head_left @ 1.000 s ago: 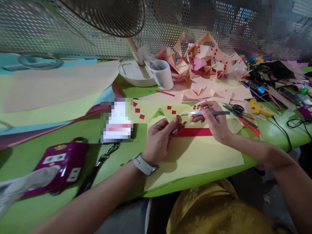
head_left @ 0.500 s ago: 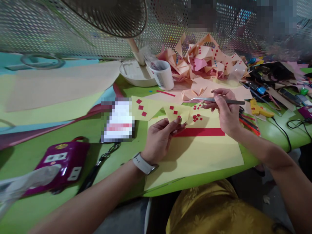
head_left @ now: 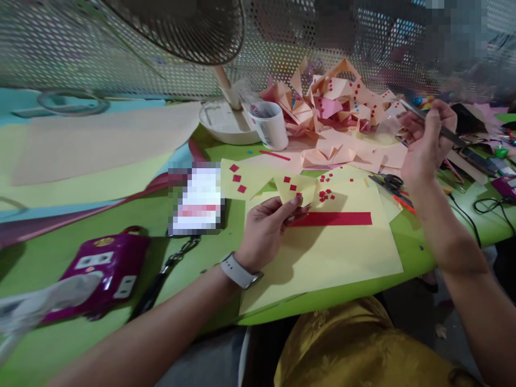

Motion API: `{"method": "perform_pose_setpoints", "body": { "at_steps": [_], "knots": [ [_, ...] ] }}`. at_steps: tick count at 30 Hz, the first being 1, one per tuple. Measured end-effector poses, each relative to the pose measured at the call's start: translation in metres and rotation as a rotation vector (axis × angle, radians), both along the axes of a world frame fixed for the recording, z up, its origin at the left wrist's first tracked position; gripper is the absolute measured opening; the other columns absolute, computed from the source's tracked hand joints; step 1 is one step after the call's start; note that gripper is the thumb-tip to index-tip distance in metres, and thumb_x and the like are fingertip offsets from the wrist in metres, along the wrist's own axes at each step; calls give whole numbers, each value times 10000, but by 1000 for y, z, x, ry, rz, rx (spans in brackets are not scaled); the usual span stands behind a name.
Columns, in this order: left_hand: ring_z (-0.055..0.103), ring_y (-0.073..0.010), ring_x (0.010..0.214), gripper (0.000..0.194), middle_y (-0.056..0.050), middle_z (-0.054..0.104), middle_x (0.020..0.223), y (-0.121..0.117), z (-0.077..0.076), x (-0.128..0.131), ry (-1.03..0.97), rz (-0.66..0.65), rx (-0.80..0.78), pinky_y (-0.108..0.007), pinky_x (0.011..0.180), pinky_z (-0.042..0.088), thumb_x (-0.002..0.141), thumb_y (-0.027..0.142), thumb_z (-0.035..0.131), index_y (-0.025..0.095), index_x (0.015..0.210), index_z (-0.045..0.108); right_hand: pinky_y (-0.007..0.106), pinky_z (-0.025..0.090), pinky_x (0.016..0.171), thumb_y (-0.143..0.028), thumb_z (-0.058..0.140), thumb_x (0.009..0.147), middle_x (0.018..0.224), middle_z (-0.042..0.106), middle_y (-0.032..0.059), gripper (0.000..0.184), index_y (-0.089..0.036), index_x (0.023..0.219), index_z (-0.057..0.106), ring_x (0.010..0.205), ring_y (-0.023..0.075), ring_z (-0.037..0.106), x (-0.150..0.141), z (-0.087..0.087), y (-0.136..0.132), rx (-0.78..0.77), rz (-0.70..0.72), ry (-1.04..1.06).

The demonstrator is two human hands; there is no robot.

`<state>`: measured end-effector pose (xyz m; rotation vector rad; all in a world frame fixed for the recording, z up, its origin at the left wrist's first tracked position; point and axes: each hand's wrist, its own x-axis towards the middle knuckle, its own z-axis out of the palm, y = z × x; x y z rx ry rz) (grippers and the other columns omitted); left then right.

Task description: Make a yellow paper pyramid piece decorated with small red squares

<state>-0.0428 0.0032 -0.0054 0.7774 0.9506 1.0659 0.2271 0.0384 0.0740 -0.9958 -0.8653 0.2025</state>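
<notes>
My left hand [head_left: 270,226] pinches a folded yellow paper piece [head_left: 300,188] dotted with small red squares. Under it lies a yellow paper sheet [head_left: 342,250] with a red paper strip [head_left: 342,219] across it. Small loose red squares [head_left: 326,195] sit near the sheet's far edge. Raised at the right, my right hand [head_left: 431,140] grips metal tweezers [head_left: 419,114], their tips pointing up and left. Left of the held piece rests another yellow paper piece [head_left: 245,180] bearing three red squares.
A phone [head_left: 197,201] and a purple power strip [head_left: 108,269] lie at the left. Behind are a fan [head_left: 229,126], a white cup [head_left: 272,126] and a heap of folded peach paper [head_left: 334,102]. Black-handled scissors [head_left: 391,183] lie near my right forearm.
My right hand has swung up and to the right with the tweezers, away from the yellow paper, uncovering the scissors. My left hand keeps its hold almost in place.
</notes>
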Motion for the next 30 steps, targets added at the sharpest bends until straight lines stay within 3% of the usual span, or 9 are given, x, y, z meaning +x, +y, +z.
{"method": "perform_pose_setpoints", "body": {
  "at_steps": [2, 5, 9, 12, 14, 17, 21, 25, 30],
  "knots": [
    [705, -155, 664, 343, -2, 704, 642, -1, 0, 0, 4, -14, 7, -267, 718, 579, 515, 388, 922, 163, 689, 731, 183, 427, 496, -431, 410, 990, 855, 704, -1, 212, -238, 1069, 450, 662, 98, 701, 1, 0, 1, -11, 55, 49],
    [701, -154, 650, 346, -5, 705, 639, -1, 1, 1, 20, -32, 10, -279, 733, 584, 525, 390, 919, 158, 702, 733, 194, 454, 477, -552, 469, 955, 765, 708, -2, 320, -234, 968, 497, 645, 121, 701, -11, -10, -3, -197, 260, -33],
    [688, -143, 612, 352, 0, 702, 627, -3, 3, 1, 12, -69, -5, -273, 716, 590, 498, 390, 933, 164, 674, 728, 311, 571, 768, -557, 704, 801, 956, 722, 29, 371, -241, 954, 584, 922, 178, 716, -41, -29, -18, -353, 706, -403],
    [690, -143, 611, 329, -6, 711, 629, -6, 4, 1, 17, -127, -6, -267, 711, 590, 510, 382, 933, 167, 622, 710, 379, 527, 912, -512, 806, 702, 1185, 678, 76, 529, -242, 1115, 616, 1113, 236, 652, -58, -39, -29, -449, 846, -688],
    [696, -147, 622, 327, -15, 725, 645, -7, 3, 1, 24, -167, 8, -263, 707, 593, 525, 387, 929, 170, 577, 689, 371, 518, 867, -524, 830, 658, 1164, 683, 86, 610, -223, 1146, 621, 1063, 251, 654, -64, -43, -34, -531, 836, -827],
    [702, -142, 631, 321, -23, 746, 679, -8, 1, 0, 39, -230, 23, -246, 703, 595, 539, 406, 923, 171, 663, 741, 292, 481, 727, -576, 723, 769, 941, 704, 51, 472, -186, 1025, 649, 836, 188, 650, -66, -46, -35, -585, 811, -918],
    [706, -135, 606, 341, -15, 744, 654, -8, 0, 0, 66, -287, -6, -225, 675, 594, 532, 413, 925, 174, 714, 764, 245, 381, 608, -586, 467, 954, 670, 606, 5, 454, -189, 793, 616, 626, 127, 546, -61, -50, -30, -479, 744, -1097],
    [709, -131, 589, 342, -13, 737, 635, -9, 3, 0, 64, -317, -35, -209, 653, 594, 517, 407, 931, 167, 683, 751, 264, 341, 588, -589, 383, 988, 588, 561, 12, 515, -200, 736, 608, 586, 137, 511, -59, -55, -27, -387, 560, -1296],
    [709, -137, 576, 350, -6, 710, 579, -11, 5, 0, 67, -342, -43, -210, 637, 598, 505, 400, 936, 167, 558, 680, 267, 357, 553, -634, 390, 966, 569, 569, 7, 543, -202, 741, 632, 548, 127, 520, -53, -50, -27, -343, 450, -1174]
  ]
}}
